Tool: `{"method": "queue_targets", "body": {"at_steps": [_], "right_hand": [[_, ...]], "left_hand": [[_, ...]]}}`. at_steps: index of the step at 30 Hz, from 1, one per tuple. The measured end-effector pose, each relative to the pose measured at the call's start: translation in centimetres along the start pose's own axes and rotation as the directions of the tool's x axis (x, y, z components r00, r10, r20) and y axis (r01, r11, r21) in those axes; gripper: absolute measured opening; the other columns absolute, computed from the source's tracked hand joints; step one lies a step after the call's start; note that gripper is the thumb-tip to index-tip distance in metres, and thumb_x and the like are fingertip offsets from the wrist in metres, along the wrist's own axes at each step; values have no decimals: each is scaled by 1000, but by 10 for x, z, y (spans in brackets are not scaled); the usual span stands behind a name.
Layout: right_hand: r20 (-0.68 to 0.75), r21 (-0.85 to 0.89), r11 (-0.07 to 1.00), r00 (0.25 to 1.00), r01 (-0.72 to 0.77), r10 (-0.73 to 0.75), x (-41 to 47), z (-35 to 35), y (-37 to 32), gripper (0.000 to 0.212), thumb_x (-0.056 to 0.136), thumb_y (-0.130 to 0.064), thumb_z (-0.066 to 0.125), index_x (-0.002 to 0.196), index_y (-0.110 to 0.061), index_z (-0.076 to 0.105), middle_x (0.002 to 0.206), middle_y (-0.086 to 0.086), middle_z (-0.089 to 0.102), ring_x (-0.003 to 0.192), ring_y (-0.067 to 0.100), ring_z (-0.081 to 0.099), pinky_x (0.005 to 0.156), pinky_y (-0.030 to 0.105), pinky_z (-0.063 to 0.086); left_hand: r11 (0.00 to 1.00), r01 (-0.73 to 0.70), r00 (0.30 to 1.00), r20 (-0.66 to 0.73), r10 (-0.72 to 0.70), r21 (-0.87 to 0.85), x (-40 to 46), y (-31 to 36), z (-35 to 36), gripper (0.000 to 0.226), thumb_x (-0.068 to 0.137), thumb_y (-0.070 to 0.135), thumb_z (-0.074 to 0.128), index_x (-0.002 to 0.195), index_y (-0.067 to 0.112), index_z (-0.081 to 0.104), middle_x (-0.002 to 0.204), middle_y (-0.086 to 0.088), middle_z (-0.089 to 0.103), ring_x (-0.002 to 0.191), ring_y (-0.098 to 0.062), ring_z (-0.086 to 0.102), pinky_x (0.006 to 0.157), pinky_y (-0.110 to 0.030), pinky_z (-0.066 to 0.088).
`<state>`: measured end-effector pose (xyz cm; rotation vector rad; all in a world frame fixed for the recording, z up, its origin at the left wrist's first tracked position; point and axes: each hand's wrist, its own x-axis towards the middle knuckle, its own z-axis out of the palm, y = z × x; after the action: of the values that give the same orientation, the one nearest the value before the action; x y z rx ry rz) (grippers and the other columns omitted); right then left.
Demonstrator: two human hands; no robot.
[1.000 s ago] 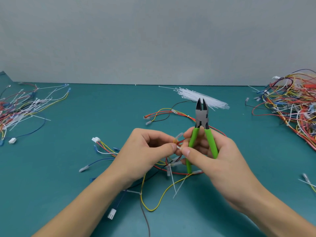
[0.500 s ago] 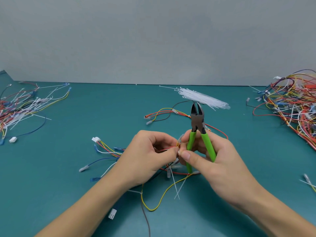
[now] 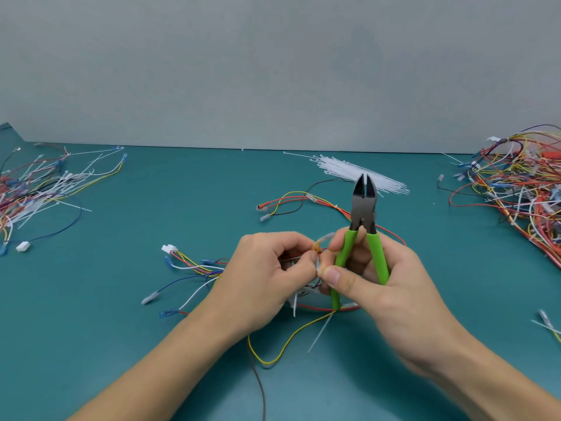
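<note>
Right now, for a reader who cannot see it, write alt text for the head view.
The left hand pinches a bunch of coloured wires while the right hand holds green-handled cutters upright beside it, above a teal table. White cable ties lie behind; a left heap and a right heap of wires flank them.

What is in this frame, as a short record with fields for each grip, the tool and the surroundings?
left grip: pinches the wire bundle at a yellow loop
right grip: holds the green-handled cutters upright, thumb beside the left fingers
cutter jaws: slightly apart, biting nothing
ties: white cable ties heaped behind
other wires: left pile, right pile
surface: teal table
</note>
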<state>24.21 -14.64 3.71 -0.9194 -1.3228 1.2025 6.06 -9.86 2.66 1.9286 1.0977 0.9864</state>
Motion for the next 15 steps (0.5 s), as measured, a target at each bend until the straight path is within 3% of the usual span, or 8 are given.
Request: {"method": "queue_targets", "body": {"at_steps": [4, 7, 11, 15], "right_hand": [[-61, 53, 998, 997, -39, 42, 1, 1, 1, 17, 83, -11, 76, 97, -21, 74, 90, 10, 72, 80, 25, 71, 78, 33, 61], [-158, 114, 992, 985, -56, 74, 4, -4, 0, 19, 81, -17, 75, 100, -22, 73, 88, 9, 71, 80, 26, 71, 81, 45, 64], [-211, 2, 1000, 977, -10, 11, 6, -9, -1, 19, 90, -9, 75, 100, -25, 73, 89, 6, 73, 82, 24, 73, 79, 43, 64], [-186, -182, 983, 980, 31, -65, 2, -3, -1, 15, 86, -23, 77, 100, -27, 74, 98, 3, 77, 90, 28, 74, 80, 49, 64]], "left_hand": [[999, 10, 1000, 12, -10, 45, 1, -2, -2, 16, 95, 25, 62, 85, 26, 75, 67, 9, 69, 59, -17, 55, 59, -33, 48], [997, 76, 997, 15, -75, -16, 0, -2, -7, 19, 97, 27, 63, 82, 24, 74, 60, 11, 54, 53, -6, 40, 51, -20, 33], [989, 125, 991, 59, -121, -74, 3, 3, -12, 20, 96, 33, 61, 80, 30, 73, 66, -5, 59, 54, -9, 39, 50, -22, 32], [978, 183, 979, 115, -171, -104, 3, 3, -14, 23, 92, 39, 60, 82, 25, 75, 66, 8, 58, 63, -11, 46, 58, -26, 39]]}}
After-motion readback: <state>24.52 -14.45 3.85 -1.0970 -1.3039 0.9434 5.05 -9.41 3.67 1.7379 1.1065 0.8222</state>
